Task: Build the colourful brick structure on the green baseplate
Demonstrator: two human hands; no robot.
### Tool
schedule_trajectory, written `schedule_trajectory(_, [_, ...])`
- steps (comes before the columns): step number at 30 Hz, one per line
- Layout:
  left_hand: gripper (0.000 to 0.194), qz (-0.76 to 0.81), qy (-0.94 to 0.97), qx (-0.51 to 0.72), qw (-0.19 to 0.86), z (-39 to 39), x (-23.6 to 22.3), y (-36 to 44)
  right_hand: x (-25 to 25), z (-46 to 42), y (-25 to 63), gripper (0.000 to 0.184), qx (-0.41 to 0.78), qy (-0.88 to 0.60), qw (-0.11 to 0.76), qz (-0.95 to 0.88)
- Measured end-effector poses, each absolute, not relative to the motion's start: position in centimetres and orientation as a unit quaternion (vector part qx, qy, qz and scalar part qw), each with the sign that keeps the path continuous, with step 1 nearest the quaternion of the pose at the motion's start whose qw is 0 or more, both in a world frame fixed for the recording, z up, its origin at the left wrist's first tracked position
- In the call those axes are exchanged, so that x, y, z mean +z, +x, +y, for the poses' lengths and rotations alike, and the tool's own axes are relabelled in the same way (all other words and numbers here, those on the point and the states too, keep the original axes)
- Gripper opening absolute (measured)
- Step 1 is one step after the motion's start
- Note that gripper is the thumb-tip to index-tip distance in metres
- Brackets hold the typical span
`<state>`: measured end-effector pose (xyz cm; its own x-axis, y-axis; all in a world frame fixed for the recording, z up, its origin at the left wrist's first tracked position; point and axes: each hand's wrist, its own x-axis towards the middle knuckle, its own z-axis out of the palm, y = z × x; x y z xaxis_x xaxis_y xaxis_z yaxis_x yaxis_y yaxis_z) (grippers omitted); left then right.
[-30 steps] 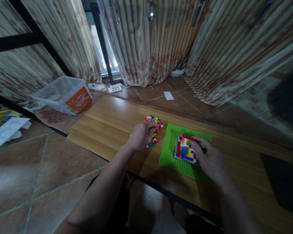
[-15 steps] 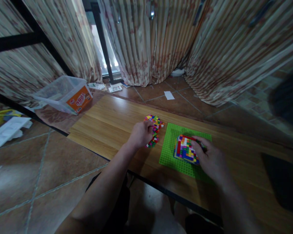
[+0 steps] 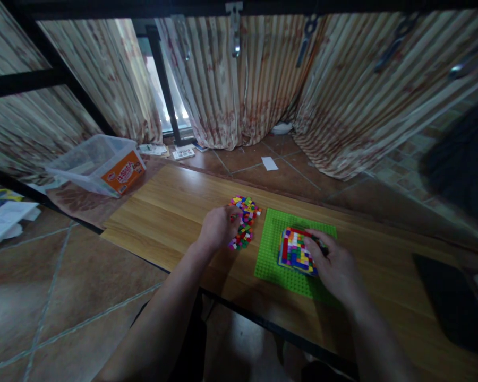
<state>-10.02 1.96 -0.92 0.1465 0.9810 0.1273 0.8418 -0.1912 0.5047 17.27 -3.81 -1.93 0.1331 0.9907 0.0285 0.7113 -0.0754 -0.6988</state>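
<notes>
On the wooden table [image 3: 171, 212] lies a green studded baseplate [image 3: 273, 254] with a block of many-coloured small bricks [image 3: 293, 250] built on it. My right hand [image 3: 334, 268] rests curled against the right side of that block, fingers bent on its edge. A heap of loose coloured bricks [image 3: 245, 220] lies left of the baseplate. My left hand [image 3: 217, 229] sits on the heap's left side with the fingers curled into it; what they pinch is hidden.
A clear plastic tub with an orange label [image 3: 97, 165] stands on the tiled floor beyond the table's left end. Papers [image 3: 270, 163] lie on the floor by striped curtains [image 3: 239, 79]. A dark flat object [image 3: 450, 302] lies at the table's right.
The camera tilted up slightly, so the table and hands sit lower left in view. My left hand stays in the brick heap; my right hand stays on the built block.
</notes>
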Motion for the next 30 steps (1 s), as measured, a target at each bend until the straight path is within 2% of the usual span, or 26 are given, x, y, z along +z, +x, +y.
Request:
schedule_trajectory(5, [0.018, 0.595, 0.729, 0.281, 0.187, 2.0, -1.0, -9.9, -2.1, -3.8, 17.3, 0.057, 0.231, -0.688, 0.300, -0.619])
schedule_trajectory(14, [0.017, 0.461, 0.698, 0.392, 0.384, 0.2, -1.4, -4.8, -2.3, -3.8, 17.3, 0.054, 0.216, -0.673, 0.314, -0.634])
schedule_trajectory(23, [0.013, 0.449, 0.642, 0.417, 0.462, -0.3, -2.6, -2.0, -2.1, -3.8, 17.2, 0.055, 0.212, -0.675, 0.306, -0.637])
schedule_trajectory(30, [0.011, 0.452, 0.644, 0.407, 0.464, 0.1, -2.9, -1.6, -2.1, -3.8, 17.2, 0.054, 0.209, -0.667, 0.312, -0.643])
